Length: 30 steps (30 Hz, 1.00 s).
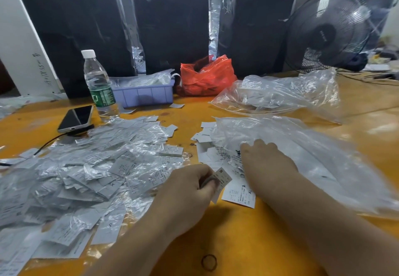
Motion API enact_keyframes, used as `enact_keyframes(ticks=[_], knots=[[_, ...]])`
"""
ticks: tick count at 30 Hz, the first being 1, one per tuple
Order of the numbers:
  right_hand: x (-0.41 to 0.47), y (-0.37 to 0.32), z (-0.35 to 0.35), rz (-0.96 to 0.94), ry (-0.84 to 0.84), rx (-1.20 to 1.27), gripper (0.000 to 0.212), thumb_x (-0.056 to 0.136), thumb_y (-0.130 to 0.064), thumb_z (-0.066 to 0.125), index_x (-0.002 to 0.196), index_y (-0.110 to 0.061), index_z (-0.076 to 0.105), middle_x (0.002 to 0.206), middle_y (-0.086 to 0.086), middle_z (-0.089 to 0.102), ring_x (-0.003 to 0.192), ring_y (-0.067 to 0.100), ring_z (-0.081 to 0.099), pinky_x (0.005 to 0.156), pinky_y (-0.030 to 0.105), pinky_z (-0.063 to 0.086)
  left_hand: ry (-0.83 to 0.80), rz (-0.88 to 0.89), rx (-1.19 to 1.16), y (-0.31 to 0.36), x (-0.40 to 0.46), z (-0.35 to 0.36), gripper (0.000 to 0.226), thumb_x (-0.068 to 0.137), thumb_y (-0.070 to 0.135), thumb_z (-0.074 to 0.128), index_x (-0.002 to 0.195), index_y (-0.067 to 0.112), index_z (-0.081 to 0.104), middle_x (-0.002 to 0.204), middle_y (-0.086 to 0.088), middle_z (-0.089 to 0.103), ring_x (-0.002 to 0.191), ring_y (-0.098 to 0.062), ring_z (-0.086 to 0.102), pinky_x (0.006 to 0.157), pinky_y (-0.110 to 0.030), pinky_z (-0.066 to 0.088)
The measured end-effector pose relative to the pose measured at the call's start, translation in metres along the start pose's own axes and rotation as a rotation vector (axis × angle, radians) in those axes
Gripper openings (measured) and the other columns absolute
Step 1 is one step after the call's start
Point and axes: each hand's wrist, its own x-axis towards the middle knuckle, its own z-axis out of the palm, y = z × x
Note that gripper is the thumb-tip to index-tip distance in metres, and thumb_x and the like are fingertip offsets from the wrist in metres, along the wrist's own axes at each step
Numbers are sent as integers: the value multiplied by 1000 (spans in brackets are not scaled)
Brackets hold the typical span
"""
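Orange table (pixel 237 232): left hand (pixel 185 191) pinches perhaps 2 labels (pixel 223 177).

**What stays out of sight**

Your right hand (pixel 262 157) is motion-blurred, its fingers (pixel 259 145) lost at the mouth of the clear bag (pixel 306 144); whether they grip anything cannot be told. Your left hand (pixel 190 187) covers part of the labels (pixel 223 177) it pinches. The label pile (pixel 86 174) toward the left edge of the surface (pixel 237 232) is cut off by the picture, its print unreadable.

A heap of size labels (pixel 86 178) covers the tabletop's (pixel 248 232) left side. Behind it lie a phone (pixel 76 118) and, to its right, a water bottle (pixel 98 85); a fan (pixel 328 33) stands at the far right corner.
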Motion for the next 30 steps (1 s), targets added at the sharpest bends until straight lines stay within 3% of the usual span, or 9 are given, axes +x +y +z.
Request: enact_keyframes(ticks=[4, 10, 12, 14, 17, 19, 21, 24, 30], knots=[[-7, 2, 4, 62, -56, -40, 60, 86, -10, 63, 140, -17, 37, 136, 14, 44, 127, 36, 38, 81, 41, 44, 3, -2, 6, 2, 0, 2, 27, 96, 32, 56, 69, 25, 58, 60, 17, 53, 53, -3, 43, 51, -15, 34], [-12, -2, -3, 71, 43, 46, 51, 82, 0, 63, 127, -15, 46, 119, 8, 52, 112, 30, 49, 67, 39, 43, 26, 12, 9, 0, -2, -1, 26, 96, 31, 56, 72, 21, 60, 56, 13, 49, 50, -6, 38, 47, -17, 31], [-15, 0, -5, 44, 173, 30, 47, 82, -2, 62, 124, -16, 46, 108, 6, 52, 103, 28, 50, 64, 37, 43, 38, 9, -11, -2, -1, -4, 26, 96, 30, 56, 73, 20, 61, 56, 13, 50, 48, -6, 38, 47, -17, 31], [-13, 3, -4, -59, 460, 60, 41, 81, -1, 58, 119, -17, 51, 99, 3, 58, 93, 27, 56, 63, 35, 44, 52, 8, -8, -3, 0, -7, 27, 96, 29, 56, 71, 21, 60, 58, 15, 52, 49, -6, 39, 47, -17, 31], [-13, 2, -4, -330, 785, 594, 31, 83, 5, 63, 108, -13, 67, 89, 2, 71, 81, 21, 68, 66, 35, 56, 98, -2, -48, -7, 2, -12, 27, 96, 27, 56, 70, 23, 60, 59, 8, 54, 48, -6, 38, 45, -18, 28], [-9, -4, -5, -442, 714, 1029, 25, 84, 4, 68, 100, -15, 70, 84, -3, 71, 78, 12, 68, 64, 31, 59, 138, -16, -114, -8, 4, -17, 19, 96, 26, 56, 79, 26, 64, 57, 6, 54, 46, -7, 38, 43, -19, 27], [-5, -9, -7, -476, 527, 1333, 23, 84, 5, 69, 95, -15, 69, 83, 1, 70, 78, 16, 69, 60, 31, 60, 182, -41, -185, -8, 6, -20, 11, 96, 26, 55, 97, 35, 63, 58, 6, 55, 47, -7, 42, 44, -22, 32], [5, -15, -11, -458, 338, 1609, 24, 82, 7, 70, 96, -12, 66, 83, 11, 70, 74, 21, 70, 58, 31, 58, 221, -71, -283, -10, 8, -23, 27, 98, 23, 53, 114, 44, 53, 57, 4, 47, 50, -11, 43, 49, -30, 38], [23, -38, -19, -464, 216, 1650, 31, 81, 3, 73, 105, -13, 61, 86, 9, 68, 71, 22, 72, 56, 29, 57, 232, -170, -472, -6, 9, -29, 27, 93, 12, 49, 81, 19, 72, 68, 2, 63, 59, -13, 52, 51, -28, 43]])
